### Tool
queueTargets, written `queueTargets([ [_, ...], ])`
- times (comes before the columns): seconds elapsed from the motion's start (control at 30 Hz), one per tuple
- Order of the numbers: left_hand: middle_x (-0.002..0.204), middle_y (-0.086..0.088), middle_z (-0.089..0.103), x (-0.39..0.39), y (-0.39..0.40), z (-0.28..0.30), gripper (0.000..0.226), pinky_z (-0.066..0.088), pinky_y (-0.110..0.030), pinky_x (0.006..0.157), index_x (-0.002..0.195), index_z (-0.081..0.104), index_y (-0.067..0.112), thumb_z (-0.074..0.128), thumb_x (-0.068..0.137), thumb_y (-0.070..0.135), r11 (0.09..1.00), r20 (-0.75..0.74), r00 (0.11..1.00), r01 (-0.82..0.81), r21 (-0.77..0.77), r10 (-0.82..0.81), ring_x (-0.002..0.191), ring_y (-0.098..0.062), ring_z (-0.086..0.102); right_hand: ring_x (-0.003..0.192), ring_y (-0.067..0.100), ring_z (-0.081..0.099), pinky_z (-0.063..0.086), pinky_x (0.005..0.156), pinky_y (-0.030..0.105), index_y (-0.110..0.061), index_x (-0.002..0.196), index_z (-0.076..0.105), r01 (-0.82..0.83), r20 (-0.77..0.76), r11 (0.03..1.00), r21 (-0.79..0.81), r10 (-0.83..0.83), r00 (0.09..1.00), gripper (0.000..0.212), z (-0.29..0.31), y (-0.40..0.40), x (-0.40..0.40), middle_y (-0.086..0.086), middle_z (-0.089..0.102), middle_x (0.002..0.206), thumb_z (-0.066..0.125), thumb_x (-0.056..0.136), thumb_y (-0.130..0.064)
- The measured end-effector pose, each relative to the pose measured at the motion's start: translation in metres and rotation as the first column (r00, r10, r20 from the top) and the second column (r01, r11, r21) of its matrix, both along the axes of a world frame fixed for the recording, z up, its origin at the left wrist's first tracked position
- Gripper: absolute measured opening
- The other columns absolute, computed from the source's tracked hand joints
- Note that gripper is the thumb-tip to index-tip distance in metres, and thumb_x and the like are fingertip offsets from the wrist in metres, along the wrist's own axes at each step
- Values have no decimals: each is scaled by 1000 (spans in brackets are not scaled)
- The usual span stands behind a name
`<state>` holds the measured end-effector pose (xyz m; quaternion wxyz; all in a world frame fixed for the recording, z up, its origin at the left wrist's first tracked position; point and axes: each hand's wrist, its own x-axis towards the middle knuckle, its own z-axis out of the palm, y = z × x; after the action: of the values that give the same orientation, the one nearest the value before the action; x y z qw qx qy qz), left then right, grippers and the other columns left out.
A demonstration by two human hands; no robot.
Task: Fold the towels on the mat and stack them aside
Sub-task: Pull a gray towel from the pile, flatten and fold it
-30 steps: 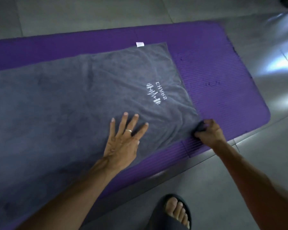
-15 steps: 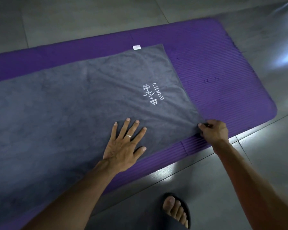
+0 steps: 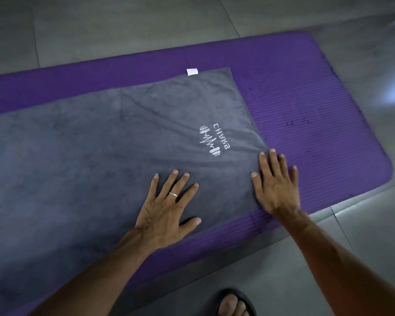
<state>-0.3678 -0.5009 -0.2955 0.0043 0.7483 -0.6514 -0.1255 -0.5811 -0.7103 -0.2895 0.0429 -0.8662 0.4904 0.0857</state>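
Grey microfibre towel [image 3: 114, 151] lies spread flat on a purple ribbed foam mat [image 3: 317, 124], which rests on a floor of large grey tiles [image 3: 123, 26]. The towel covers most of the mat's left and middle, leaving a bare purple strip along the far edge and a wide bare end on the right. A white embroidered logo [image 3: 211, 140] sits near the towel's right end, and a small white care tag [image 3: 192, 71] sticks out from its far edge.

The left hand [image 3: 167, 208], wearing a thin ring [image 3: 173, 194], presses flat on the towel near its near edge, fingers spread apart. The right hand [image 3: 276, 185] lies flat over the towel's near right corner, fingers straight and slightly apart, some reaching onto the mat.

A foot in a dark sandal [image 3: 234, 303] stands on the tiles at the near edge.
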Motion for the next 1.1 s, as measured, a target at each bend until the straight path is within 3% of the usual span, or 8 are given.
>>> queueTargets([
  [0.23, 151, -14, 38, 51, -59, 1, 73, 18, -59, 115, 143, 41, 2, 32, 90, 51, 967, 32, 967, -250, -59, 252, 145, -30, 25, 142, 32, 33, 26, 115, 52, -10, 141, 47, -399, 301, 915, -68, 400, 866, 54, 2, 7, 137, 14, 37, 153, 36, 94, -33],
  [0.33, 153, -11, 36, 59, -63, -6, 80, 9, -61, 116, 146, 37, 4, 35, 88, 59, 971, 69, 969, -236, -40, 238, 147, -27, 21, 144, 27, 31, 26, 115, 54, -19, 145, 43, -632, 172, 774, -28, 627, 760, 57, -9, -10, 176, 8, 34, 156, 32, 95, -43],
  [0.5, 159, -6, 25, 61, -65, -8, 84, 6, -63, 116, 150, 31, 14, 37, 84, 65, 965, 74, 963, -258, -47, 261, 149, -28, 10, 150, 26, 5, 6, 119, 55, -22, 155, 13, -265, 48, 964, 20, 264, 963, 65, -10, -121, 199, 5, 6, 164, 24, 100, -53],
  [0.57, 160, -6, 20, 63, -67, -8, 90, 7, -63, 116, 152, 28, 17, 39, 81, 71, 963, 45, 962, -266, -40, 268, 150, -29, 5, 150, 31, 7, 7, 119, 55, -17, 154, 18, -262, 63, 964, -49, 265, 962, 64, -6, -124, 213, 11, 10, 163, 25, 100, -49],
  [0.7, 160, -6, 19, 63, -67, -9, 101, 9, -63, 115, 152, 28, 20, 40, 73, 82, 966, 30, 965, -258, -29, 259, 150, -30, 4, 147, 29, 22, 21, 117, 54, -19, 150, 34, -715, 88, 698, -30, 715, 694, 62, -10, -93, 205, 10, 25, 159, 30, 95, -49],
  [0.83, 161, -4, 16, 63, -68, -9, 103, 8, -62, 116, 153, 23, 23, 33, 73, 85, 965, 38, 964, -262, -6, 262, 150, -28, 0, 150, 23, 5, 6, 119, 55, -27, 155, 13, -224, 37, 973, 48, 223, 974, 65, -2, -169, 188, 0, 5, 164, 23, 98, -56],
  [0.9, 160, -6, 19, 62, -69, -8, 99, 9, -63, 115, 152, 26, 21, 33, 75, 83, 961, 23, 961, -275, -9, 276, 150, -29, 4, 149, 28, 11, 10, 118, 54, -24, 154, 16, -135, -14, 987, 84, 136, 991, 62, 13, -192, 184, 6, 10, 163, 31, 100, -50],
  [1.1, 141, -14, 48, 26, -123, 6, 64, 24, -61, 112, 137, 51, 8, 40, 88, 49, 948, -75, 976, -217, -233, 205, 137, -33, 38, 116, 39, 55, 43, 100, 43, -11, 135, 53, -132, 324, 986, 103, 92, 941, 41, 26, -197, 148, 21, 56, 129, 50, 95, -18],
])
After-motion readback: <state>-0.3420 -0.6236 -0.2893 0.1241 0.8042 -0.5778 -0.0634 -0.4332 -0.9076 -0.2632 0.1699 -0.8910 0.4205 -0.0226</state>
